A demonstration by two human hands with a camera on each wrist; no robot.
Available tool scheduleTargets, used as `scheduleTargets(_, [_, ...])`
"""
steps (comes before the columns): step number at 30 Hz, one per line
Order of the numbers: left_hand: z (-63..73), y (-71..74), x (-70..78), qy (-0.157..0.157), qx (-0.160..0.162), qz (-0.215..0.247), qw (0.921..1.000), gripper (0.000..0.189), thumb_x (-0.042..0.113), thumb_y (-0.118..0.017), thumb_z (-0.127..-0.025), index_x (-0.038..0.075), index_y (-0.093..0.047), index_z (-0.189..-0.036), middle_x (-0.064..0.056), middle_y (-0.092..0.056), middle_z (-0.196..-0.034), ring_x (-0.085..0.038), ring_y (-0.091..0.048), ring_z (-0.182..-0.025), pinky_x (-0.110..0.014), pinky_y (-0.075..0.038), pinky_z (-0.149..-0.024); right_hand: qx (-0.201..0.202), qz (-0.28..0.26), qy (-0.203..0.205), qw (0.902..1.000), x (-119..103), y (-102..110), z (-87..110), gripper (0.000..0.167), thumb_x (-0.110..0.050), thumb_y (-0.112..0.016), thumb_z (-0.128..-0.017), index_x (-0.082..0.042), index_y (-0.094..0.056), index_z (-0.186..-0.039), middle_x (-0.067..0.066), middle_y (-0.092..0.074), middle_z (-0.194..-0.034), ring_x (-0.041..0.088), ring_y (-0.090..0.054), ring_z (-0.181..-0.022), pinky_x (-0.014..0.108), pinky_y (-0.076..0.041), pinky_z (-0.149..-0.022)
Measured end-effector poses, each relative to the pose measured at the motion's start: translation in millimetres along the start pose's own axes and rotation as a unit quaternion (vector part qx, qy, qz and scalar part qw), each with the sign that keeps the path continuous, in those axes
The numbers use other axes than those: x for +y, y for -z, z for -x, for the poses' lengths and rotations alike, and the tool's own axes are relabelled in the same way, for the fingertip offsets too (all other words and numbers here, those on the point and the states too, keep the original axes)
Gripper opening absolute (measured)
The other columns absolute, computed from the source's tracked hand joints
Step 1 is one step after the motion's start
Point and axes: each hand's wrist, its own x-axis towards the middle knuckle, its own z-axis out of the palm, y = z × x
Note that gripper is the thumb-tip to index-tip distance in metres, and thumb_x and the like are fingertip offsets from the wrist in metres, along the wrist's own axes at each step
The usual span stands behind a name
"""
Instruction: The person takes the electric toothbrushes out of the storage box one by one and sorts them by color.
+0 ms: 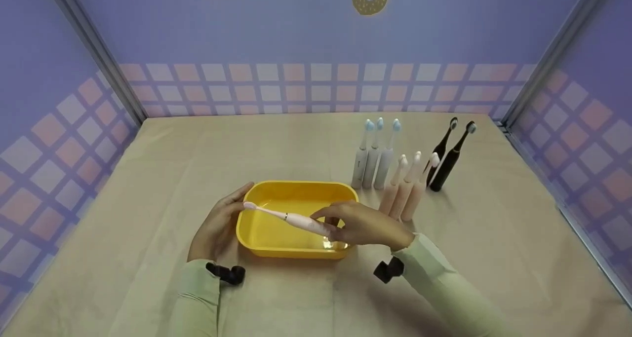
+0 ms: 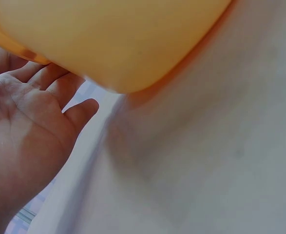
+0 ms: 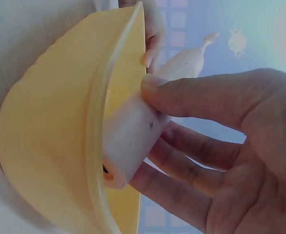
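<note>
A yellow plastic basin (image 1: 296,252) stands before me. My left hand (image 1: 220,225) holds its left rim, thumb side at the edge and fingers along the outer wall; in the left wrist view the wall hides some fingertips. Over the basin, my right hand (image 1: 363,223) pinches a pale pink electric toothbrush (image 1: 302,222) by the lower handle, between thumb and fingers. It lies aslant, brush head toward the left rim. The right wrist view shows the handle's base (image 3: 116,178) just above the near rim.
Right of the basin stand three white toothbrushes (image 1: 371,164) with pale blue heads, three pink toothbrushes (image 1: 402,196) nearer me, and two black toothbrushes (image 1: 446,167) farther right. A beige cloth (image 1: 163,179) covers the table. Patterned walls (image 1: 321,41) rise behind and on both sides.
</note>
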Motion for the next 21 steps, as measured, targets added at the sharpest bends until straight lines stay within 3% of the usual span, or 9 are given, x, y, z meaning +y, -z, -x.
scheduleTargets(4, [0.8, 0.7, 0.8, -0.004, -0.01, 0.001, 0.9999, 0.064, 0.013, -0.051, -0.097, 0.014, -0.024, -0.154, -0.002, -0.018, -0.162, -0.021, -0.025, -0.146, -0.022, -0.044, -0.104, 0.018, -0.011, 0.016, 0.9997, 3.5, -0.5, 3.3, 0.035, -0.001, -0.062, -0.088, -0.004, -0.064, -0.123, 0.006, -0.07, -0.09, 0.012, -0.06, -0.076, 0.024, -0.055, -0.071])
scheduleTargets(10, [1.6, 1.2, 1.9, 0.001, -0.01, 0.019, 0.9998, 0.059, 0.01, -0.045, -0.099, 0.015, -0.025, -0.154, -0.002, -0.02, -0.161, -0.018, -0.025, -0.146, -0.024, -0.044, -0.104, 0.041, -0.026, -0.007, 0.9988, 6.6, -0.3, 8.4, 0.041, 0.0, -0.066, -0.085, -0.006, -0.062, -0.125, 0.006, -0.07, -0.092, 0.013, -0.06, -0.078, 0.026, -0.055, -0.07])
scheduleTargets(16, [1.7, 1.6, 2.9, 0.005, -0.013, 0.016, 0.9998, 0.058, 0.01, -0.043, -0.099, 0.015, -0.024, -0.154, -0.002, -0.02, -0.161, -0.015, -0.036, -0.14, -0.024, -0.045, -0.103, 0.052, -0.039, -0.024, 0.9976, 6.4, 0.4, 11.9, 0.043, -0.002, -0.068, -0.085, -0.008, -0.062, -0.127, 0.005, -0.07, -0.096, 0.013, -0.062, -0.084, 0.026, -0.056, -0.072])
scheduleTargets(21, [1.4, 1.5, 3.0, 0.005, -0.009, 0.012, 0.9999, 0.059, 0.009, -0.043, -0.099, 0.014, -0.023, -0.154, -0.001, -0.019, -0.161, -0.018, -0.029, -0.144, -0.022, -0.044, -0.104, 0.062, -0.046, -0.034, 0.9965, 6.3, 0.6, 15.3, 0.042, -0.001, -0.066, -0.085, -0.01, -0.062, -0.126, 0.004, -0.069, -0.099, 0.014, -0.063, -0.087, 0.028, -0.057, -0.075])
